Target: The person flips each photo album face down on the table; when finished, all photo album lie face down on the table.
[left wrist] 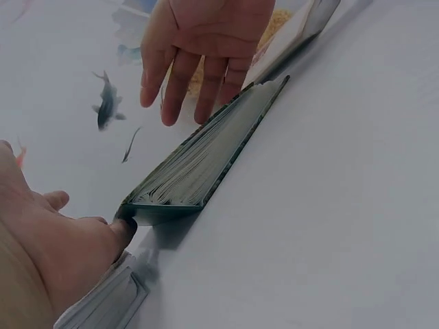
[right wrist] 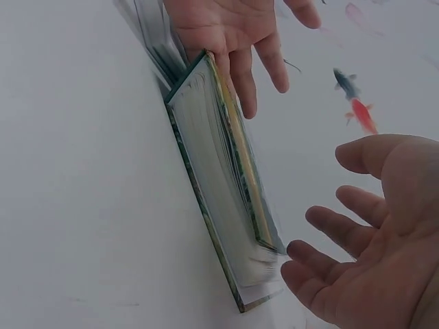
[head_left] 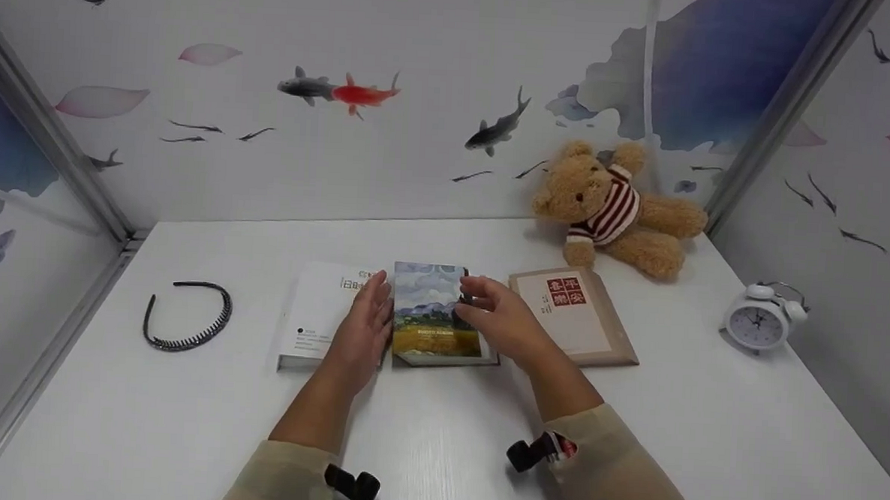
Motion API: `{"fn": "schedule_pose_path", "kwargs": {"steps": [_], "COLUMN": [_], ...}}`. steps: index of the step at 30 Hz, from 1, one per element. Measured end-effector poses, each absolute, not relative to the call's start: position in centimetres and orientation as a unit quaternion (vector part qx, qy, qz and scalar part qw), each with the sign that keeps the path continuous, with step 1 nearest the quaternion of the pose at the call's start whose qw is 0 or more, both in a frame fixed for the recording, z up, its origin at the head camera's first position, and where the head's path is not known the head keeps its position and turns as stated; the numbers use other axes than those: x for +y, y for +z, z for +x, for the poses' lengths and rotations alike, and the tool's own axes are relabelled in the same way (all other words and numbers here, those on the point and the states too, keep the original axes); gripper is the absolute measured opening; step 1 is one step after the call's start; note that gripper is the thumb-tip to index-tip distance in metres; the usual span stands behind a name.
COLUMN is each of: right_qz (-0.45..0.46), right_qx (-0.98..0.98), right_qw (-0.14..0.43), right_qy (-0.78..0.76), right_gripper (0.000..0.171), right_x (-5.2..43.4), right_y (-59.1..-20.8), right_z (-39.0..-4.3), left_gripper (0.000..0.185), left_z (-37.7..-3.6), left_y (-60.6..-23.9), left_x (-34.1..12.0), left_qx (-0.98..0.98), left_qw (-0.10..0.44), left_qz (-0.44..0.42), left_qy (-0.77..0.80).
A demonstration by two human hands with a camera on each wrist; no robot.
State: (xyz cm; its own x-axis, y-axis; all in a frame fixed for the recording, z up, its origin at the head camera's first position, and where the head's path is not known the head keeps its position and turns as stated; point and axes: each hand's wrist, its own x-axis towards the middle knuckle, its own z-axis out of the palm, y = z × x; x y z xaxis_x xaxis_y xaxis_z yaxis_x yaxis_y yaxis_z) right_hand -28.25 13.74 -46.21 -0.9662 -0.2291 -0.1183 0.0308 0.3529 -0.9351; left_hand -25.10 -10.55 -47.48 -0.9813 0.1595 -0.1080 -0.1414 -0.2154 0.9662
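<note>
The landscape-cover book [head_left: 436,313] lies flat on the white table [head_left: 437,437], directly between both hands, its long axis running away from the person. The left hand [head_left: 366,329] rests with straight fingers against the book's left long edge, partly over the white book [head_left: 318,316] beside it. The right hand [head_left: 503,322] hovers just off the right long edge, fingers relaxed and spread, holding nothing; contact there cannot be confirmed. The left hand is the nearer. The beige book [head_left: 576,314] lies just beyond the right hand.
</note>
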Motion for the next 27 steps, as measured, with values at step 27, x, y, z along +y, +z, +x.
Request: {"fn": "schedule_pose_path", "kwargs": {"steps": [27], "right_qz": [-0.101], "right_qx": [0.826], "right_qw": [0.169], "right_qy": [-0.528], "right_gripper": [0.069], "right_x": [12.3], "right_y": [-44.7], "right_z": [-26.4], "left_gripper": [0.057], "left_z": [-24.4], "left_y": [-46.1], "left_x": [-9.7], "left_qx": [0.627], "left_qw": [0.043], "left_qz": [0.07], "left_qy": [0.775]}}
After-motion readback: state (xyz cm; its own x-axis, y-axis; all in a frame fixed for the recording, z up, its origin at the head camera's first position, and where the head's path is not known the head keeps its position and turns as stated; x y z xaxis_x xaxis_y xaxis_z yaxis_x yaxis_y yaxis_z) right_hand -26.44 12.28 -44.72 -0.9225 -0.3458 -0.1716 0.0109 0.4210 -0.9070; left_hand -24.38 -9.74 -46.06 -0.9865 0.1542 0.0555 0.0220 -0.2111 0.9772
